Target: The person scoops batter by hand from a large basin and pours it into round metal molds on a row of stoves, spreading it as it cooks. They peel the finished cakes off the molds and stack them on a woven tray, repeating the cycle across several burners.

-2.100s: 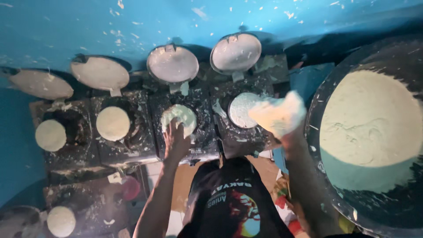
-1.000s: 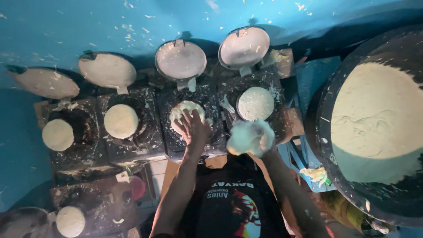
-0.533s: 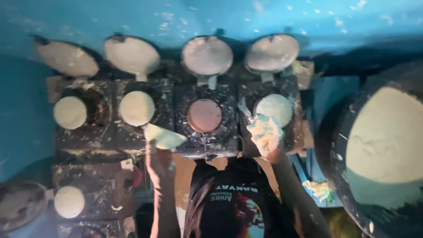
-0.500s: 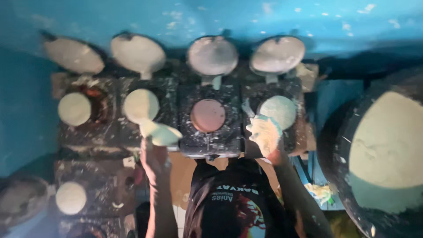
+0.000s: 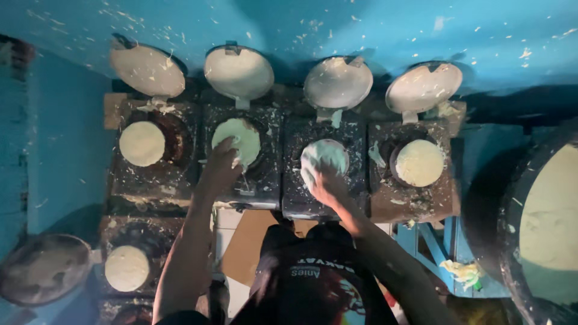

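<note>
Dough discs [image 5: 142, 143]: pale, matt, soft-looking. Press lids [image 5: 239, 72]: round metal, dull, coated with dried white residue. Press bodies [image 5: 325, 180]: dark metal, rough, crusted with dough splatter. Wall [image 5: 373, 24]: blue painted surface, matt, flecked white. Board [image 5: 247, 241] under the presses: brown, flat, cardboard-like.

Wall [image 5: 361, 24]: bright blue, flecked with white batter spatter. Griddle blocks [image 5: 325, 198]: black, streaked with pale drips. Open round lids [image 5: 239, 72]: coated off-white. Batter discs [image 5: 142, 143]: cream; the disc [image 5: 239, 139] at the left hand [image 5: 221, 167] is pale green-white. Large basin [image 5: 545, 216]: black rim, cream batter. Shirt [image 5: 313, 283]: black with a multicoloured print.
</note>
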